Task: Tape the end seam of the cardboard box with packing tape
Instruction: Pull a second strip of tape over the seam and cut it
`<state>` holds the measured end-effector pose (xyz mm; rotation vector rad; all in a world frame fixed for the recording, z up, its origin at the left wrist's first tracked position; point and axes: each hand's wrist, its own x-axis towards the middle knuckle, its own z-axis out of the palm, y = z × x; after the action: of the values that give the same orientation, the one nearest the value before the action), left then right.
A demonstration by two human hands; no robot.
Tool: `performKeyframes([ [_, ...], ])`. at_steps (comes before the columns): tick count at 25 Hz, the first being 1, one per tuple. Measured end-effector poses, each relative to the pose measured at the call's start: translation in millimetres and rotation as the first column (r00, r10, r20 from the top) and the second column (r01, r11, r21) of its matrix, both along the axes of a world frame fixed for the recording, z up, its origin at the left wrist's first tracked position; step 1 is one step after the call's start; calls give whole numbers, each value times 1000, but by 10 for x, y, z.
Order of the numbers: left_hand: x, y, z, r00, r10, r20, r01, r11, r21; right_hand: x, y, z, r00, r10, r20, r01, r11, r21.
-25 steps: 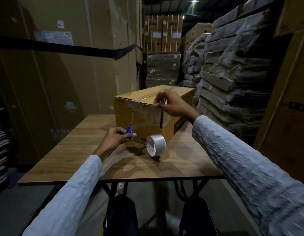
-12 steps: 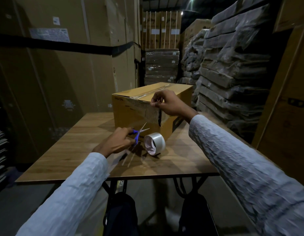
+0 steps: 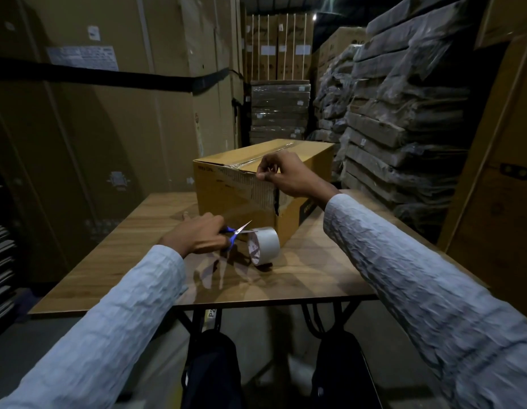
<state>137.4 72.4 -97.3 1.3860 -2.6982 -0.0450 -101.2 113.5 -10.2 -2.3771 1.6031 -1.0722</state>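
1. Surroundings: tall cartons point(image 3: 108, 128) are standing far left, wrapped flat packs point(image 3: 404, 113) are stacked far right, and a pallet stack point(image 3: 280, 110) is sitting behind the box. None of it is blocking the hands.
2. The cardboard box point(image 3: 227, 196) is sitting on the far half of the wooden table point(image 3: 123, 261), its end face turned toward the near edge.
3. The tape roll point(image 3: 263, 246) is standing on edge just beside the box's near right corner, with the scissors point(image 3: 237, 231) just left of it.
4. Hard to read: the dim light is leaving the clear tape on the end face barely visible. I cannot tell whether a strip is running from the roll up to the box. The scissor handles are hidden inside the fist.
5. The right hand point(image 3: 286, 178) is pinching at the box's top near edge, fingertips closed together there; what it is pinching is not resolvable.
6. The left hand point(image 3: 197, 234) is curled around the blue scissor handles, blades parted and pointing far-right, tips almost at the roll's top.
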Motion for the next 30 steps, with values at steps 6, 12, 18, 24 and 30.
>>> performKeyframes([
  [6,3,42,60,1000,-2,13,2,1000,5,-2,8,12,1000,1,-6,-1,1000,-7],
  [12,-25,60,146,999,-47,-21,48,998,46,19,12,-15,1000,5,11,-5,1000,-4],
  [18,-89,57,176,998,-60,31,59,998,34,74,8,-18,1000,8,14,-8,1000,5],
  [24,-121,47,156,996,-68,64,65,997,46,90,19,-16,1000,4,12,-4,1000,1],
  [30,-141,25,178,994,-56,93,54,998,30,112,9,-19,1000,10,0,-10,1000,5],
])
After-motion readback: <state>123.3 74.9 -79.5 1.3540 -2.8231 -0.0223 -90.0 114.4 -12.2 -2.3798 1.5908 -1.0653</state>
